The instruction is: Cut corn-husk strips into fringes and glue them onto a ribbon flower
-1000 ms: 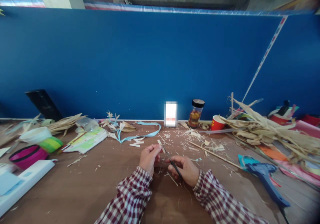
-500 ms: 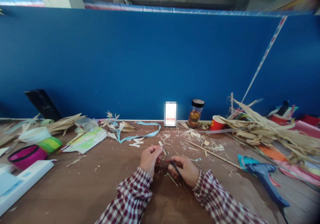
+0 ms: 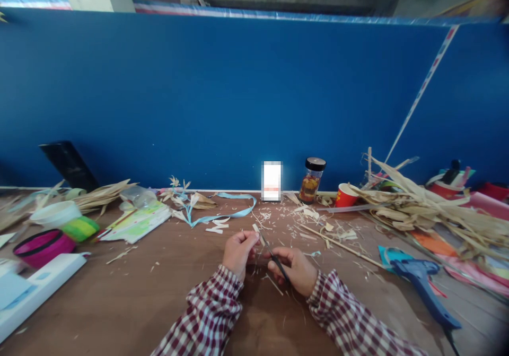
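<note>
Above the middle of the table, my left hand (image 3: 237, 252) pinches a small pale strip (image 3: 255, 228), which looks like corn husk, between thumb and forefinger. The strip's upper end sticks out past the fingertips. My right hand (image 3: 296, 271) is closed around dark scissors (image 3: 280, 269). Their slim tip points up and left, right at the strip beside my left fingertips. Whether the blades touch the strip is too small to tell. The curled fingers of both hands are partly hidden.
Pale clippings (image 3: 264, 215) litter the wooden table (image 3: 131, 303). A blue glue gun (image 3: 427, 287) lies at right, near dried husks (image 3: 421, 202). Behind stand a lidded jar (image 3: 310, 183), a red paper cup (image 3: 345, 196) and a glowing phone-like screen (image 3: 272, 178). A white power strip (image 3: 51, 287) lies left.
</note>
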{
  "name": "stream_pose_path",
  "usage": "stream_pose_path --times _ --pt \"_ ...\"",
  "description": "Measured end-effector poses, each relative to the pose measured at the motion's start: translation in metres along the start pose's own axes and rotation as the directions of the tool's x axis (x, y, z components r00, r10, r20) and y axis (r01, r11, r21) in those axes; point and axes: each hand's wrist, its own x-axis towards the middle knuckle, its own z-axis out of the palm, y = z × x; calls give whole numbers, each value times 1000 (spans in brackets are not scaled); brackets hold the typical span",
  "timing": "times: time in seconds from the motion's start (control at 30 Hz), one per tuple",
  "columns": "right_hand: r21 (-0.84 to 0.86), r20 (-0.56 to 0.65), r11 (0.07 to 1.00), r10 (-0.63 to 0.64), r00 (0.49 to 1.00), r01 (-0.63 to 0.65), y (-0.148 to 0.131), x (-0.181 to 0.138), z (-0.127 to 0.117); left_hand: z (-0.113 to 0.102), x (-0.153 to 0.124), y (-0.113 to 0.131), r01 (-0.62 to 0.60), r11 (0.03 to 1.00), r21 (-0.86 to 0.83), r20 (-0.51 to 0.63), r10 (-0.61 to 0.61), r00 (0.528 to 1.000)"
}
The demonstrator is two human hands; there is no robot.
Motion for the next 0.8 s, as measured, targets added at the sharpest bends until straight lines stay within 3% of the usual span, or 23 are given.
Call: stream_pose_path --times 0.5,0.8 --pt "-18 -23 1000 -8 1000 7 0 1 0 0 2 -1 1 1000 13 -6 -1 1000" --pt "85 -130 995 -37 991 48 2 10 -12 0 0 -1 96 995 -22 10 -95 995"
